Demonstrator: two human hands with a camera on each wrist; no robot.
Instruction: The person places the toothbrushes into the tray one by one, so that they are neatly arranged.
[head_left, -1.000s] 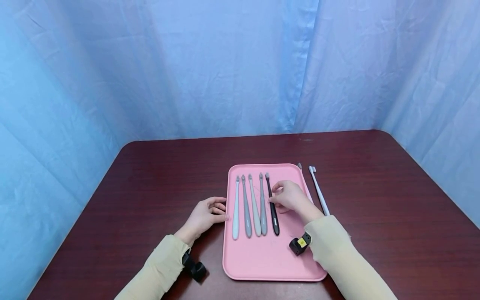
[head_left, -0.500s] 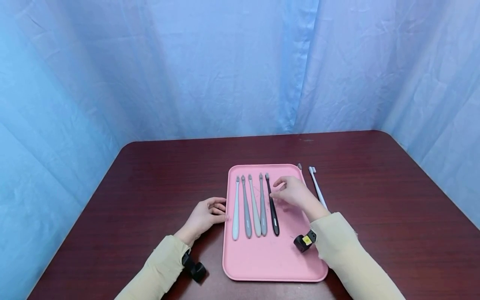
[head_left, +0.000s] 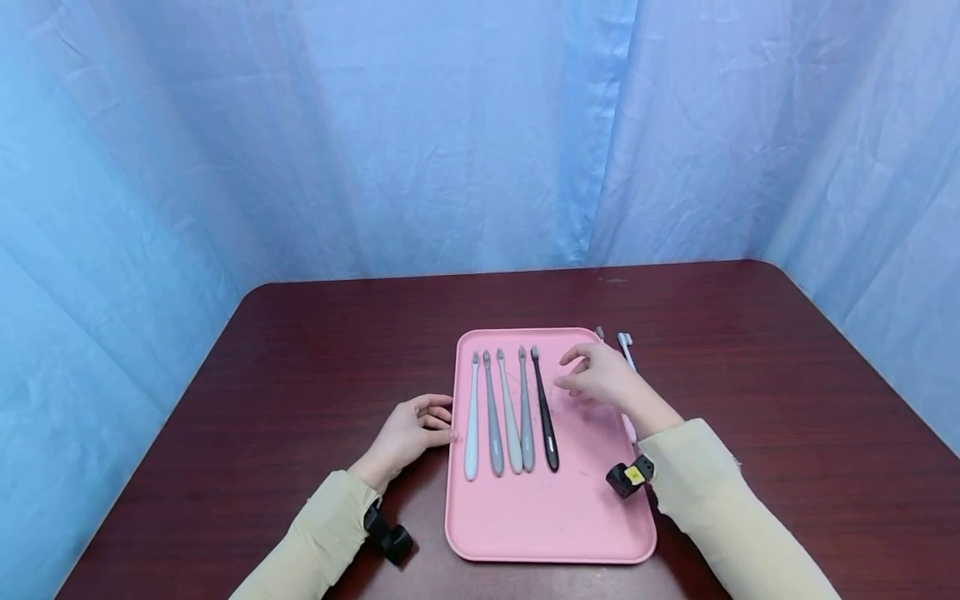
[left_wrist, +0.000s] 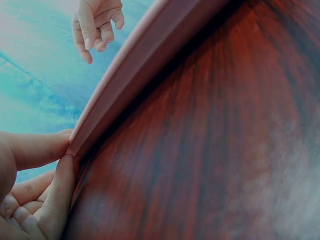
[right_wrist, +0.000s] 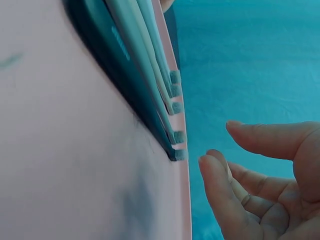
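Five toothbrushes lie side by side on pink tray (head_left: 547, 517), black toothbrush (head_left: 545, 412) rightmost. Right hand (head_left: 600, 379) hovers just right of it, fingers loosely spread, holding nothing. Left hand (head_left: 408, 433) pinches tray's left rim. White toothbrush (head_left: 626, 346) on table (head_left: 315, 350) beyond.

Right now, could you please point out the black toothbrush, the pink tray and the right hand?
black toothbrush (head_left: 545, 417), head view, on the middle of its handle.
pink tray (head_left: 540, 521), head view, on the bare near part of its floor.
right hand (head_left: 603, 379), head view, on the back of the hand.
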